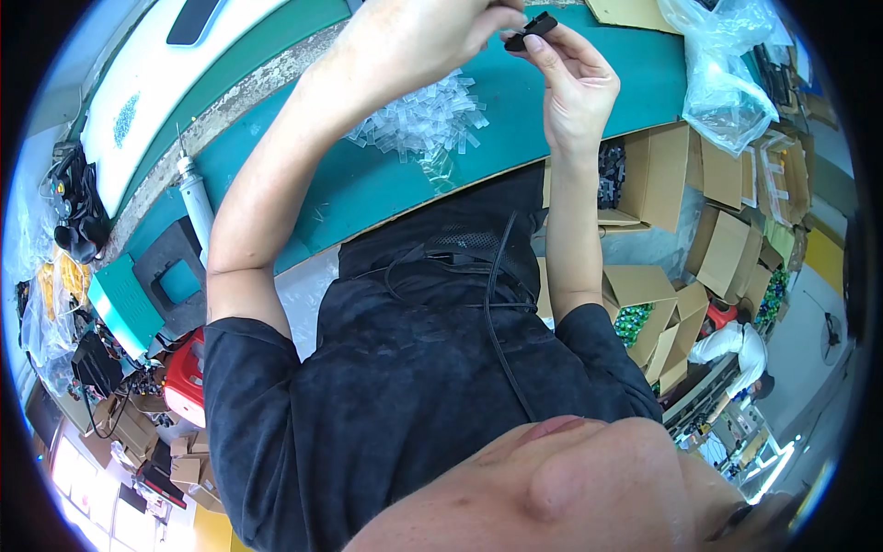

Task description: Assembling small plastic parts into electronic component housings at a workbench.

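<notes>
My right hand point(575, 97) pinches a small, narrow black plastic piece point(532, 32) between thumb and fingers, above the green table mat. Close to the piece's left end is my left hand point(460, 23), with its fingers curled together and partly cut off by the top edge. Whatever those fingertips hold is too small to make out. Beneath the hands, a loose pile of small clear plastic strips point(428, 115) lies on the green mat point(368, 179).
A grey electric screwdriver point(196, 201) lies left of my left forearm. A phone point(193, 20) rests on a white surface at the far left. Clear plastic bags point(727, 83) hang at the table's right end. Open cardboard boxes point(658, 175) stand below. Another person point(736, 354) is at far right.
</notes>
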Demonstrator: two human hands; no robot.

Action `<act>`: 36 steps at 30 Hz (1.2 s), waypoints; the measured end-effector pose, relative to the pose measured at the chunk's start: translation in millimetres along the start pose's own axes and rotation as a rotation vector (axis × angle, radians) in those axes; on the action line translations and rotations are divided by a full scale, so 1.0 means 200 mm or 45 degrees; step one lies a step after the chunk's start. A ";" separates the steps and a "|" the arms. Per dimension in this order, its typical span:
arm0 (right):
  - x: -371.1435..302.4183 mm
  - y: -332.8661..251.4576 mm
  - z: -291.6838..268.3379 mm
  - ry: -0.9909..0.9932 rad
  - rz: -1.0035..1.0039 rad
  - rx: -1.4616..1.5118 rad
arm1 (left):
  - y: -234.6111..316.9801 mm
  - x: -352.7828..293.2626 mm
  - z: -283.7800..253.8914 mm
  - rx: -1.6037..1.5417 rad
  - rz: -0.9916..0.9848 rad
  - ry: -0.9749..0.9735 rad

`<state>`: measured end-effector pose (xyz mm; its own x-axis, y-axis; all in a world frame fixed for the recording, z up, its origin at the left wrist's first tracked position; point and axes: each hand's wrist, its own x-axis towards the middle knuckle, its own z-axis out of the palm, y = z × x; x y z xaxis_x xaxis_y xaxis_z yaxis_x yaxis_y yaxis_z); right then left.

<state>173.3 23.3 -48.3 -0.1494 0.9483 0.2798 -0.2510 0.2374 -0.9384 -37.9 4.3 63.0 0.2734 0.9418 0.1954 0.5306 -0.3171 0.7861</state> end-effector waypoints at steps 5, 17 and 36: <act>0.00 0.00 0.00 -0.012 -0.244 -0.666 | -0.17 0.00 0.06 0.346 0.242 0.136; -0.05 0.10 0.01 -0.091 -0.350 -0.990 | -0.37 0.01 0.27 0.660 0.274 -0.172; -0.28 -0.46 -0.43 -0.001 0.236 -0.934 | -0.27 -0.05 -0.02 0.760 0.136 -0.142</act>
<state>287.8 -33.4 5.3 -0.1276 0.9864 0.1039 0.4790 0.1530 -0.8644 -72.4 11.7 20.1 0.4148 0.8945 0.1668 0.8445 -0.4467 0.2956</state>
